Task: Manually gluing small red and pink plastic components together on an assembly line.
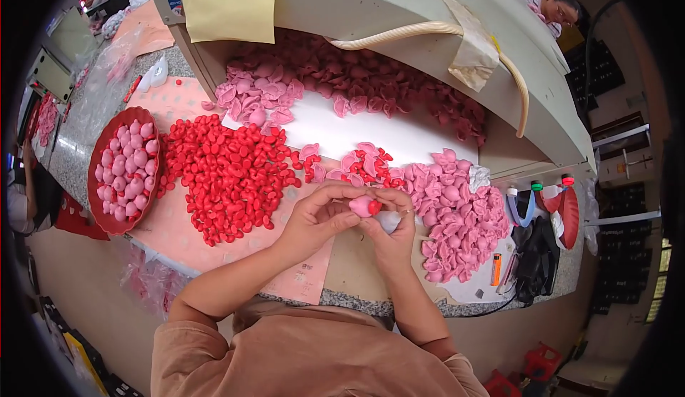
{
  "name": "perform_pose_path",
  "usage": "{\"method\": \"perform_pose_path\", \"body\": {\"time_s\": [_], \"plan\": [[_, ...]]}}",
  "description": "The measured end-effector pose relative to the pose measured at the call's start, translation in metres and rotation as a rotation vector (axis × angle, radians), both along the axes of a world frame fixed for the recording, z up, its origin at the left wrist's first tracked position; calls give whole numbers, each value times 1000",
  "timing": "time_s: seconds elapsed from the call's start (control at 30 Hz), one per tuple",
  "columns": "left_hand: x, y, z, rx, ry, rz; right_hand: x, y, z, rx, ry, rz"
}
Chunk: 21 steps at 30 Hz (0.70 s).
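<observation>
Before my chest, my left hand [321,215] has its thumb and fingers closed round a small pink bulb-shaped piece [362,205]. A red piece [374,207] sits against the bulb's right end, touched by the fingers of my right hand [394,243]. Under these fingers, partly hidden in that hand, is a whitish translucent object [389,221] whose kind I cannot make out. Close beyond my hands lie loose red pieces [385,177] mixed with pink petal-like pieces. A large heap of small red pieces [232,179] spreads left of my hands; a pink heap [464,215] lies to the right.
A red scalloped bowl [100,140] of pink bulbs tipped with red stands at the left. A grey hooded housing [399,1] arches over more pink pieces. Right are an orange lighter [496,270], a black bag [536,261] and a blue tape roll [523,208]. Another person [549,8] is beyond.
</observation>
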<state>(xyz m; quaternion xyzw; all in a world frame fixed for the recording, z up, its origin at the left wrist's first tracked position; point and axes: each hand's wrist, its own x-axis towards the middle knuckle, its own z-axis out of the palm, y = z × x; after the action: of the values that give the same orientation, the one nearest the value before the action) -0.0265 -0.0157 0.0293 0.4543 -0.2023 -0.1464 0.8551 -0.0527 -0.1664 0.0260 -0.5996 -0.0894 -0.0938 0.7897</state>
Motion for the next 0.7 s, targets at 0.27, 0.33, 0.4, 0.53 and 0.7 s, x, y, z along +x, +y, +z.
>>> {"method": "perform_pose_path", "body": {"time_s": [0.27,0.33,0.4,0.53,0.7], "plan": [[-2,2,-7,92,114,-121,-4,-7,-2,-60,-31,-37],[1,3,-9,50,127,-221,-4,-11,-5,-96,-73,21],[0,-1,-10,49,186,-205,-2,-13,0,-62,-67,26],[-3,-2,-12,-7,335,-174,-3,-11,8,-37,27,69],[5,-3,-14,-76,317,-239,0,-10,11,-58,54,75]]}}
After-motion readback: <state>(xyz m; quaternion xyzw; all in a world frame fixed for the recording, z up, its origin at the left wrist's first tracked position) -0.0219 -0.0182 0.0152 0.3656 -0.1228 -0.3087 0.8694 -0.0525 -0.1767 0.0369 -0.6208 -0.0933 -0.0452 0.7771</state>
